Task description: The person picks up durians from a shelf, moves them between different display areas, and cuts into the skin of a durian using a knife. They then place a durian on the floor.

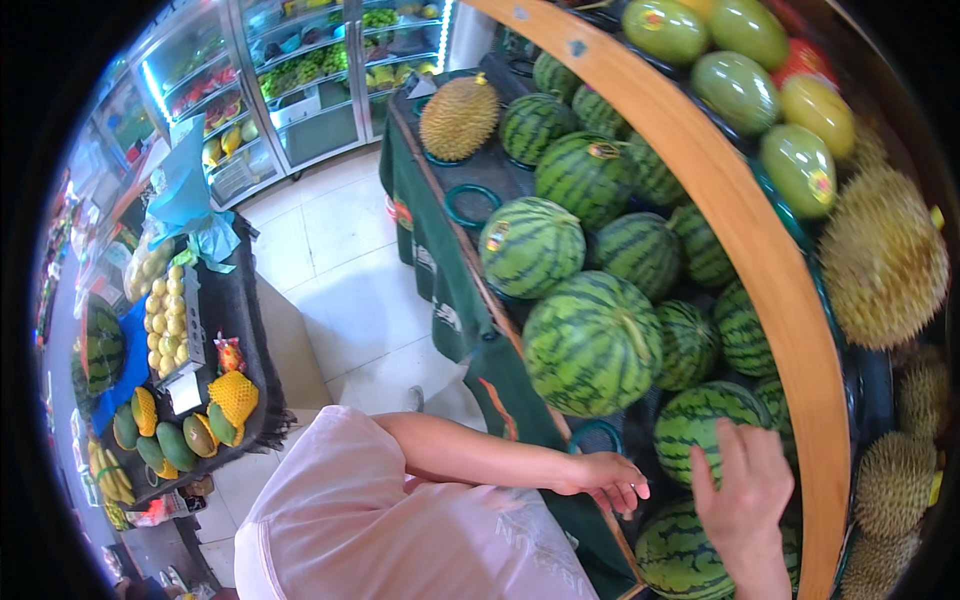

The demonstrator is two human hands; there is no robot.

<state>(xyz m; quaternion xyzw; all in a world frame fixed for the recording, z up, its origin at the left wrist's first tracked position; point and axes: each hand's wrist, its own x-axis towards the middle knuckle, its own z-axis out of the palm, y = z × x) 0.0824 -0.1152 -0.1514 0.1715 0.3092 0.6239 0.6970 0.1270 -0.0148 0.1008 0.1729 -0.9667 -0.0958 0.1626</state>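
Note:
Striped green watermelons fill the stand in front of me. My right hand (742,492) is over a round watermelon (690,425) near the stand's front, fingers stretched and thumb apart; whether the fingertips touch the rind I cannot tell. Below that hand, partly hidden by it, lies another watermelon (672,556). My left hand (612,482) hangs at the stand's wooden edge, its fingers loosely bent and nothing visible in them. Beside it rests a dark green ring (597,436). A larger watermelon (592,343) with a dry stem sits farther up.
A curved wooden ledge (790,330) borders the melons on the right, with a large durian (885,258) and glossy green fruits (735,92) beyond it. Another durian (459,118) stands at the stand's far end. Across the tiled aisle (350,250), a table holds mangoes (176,446).

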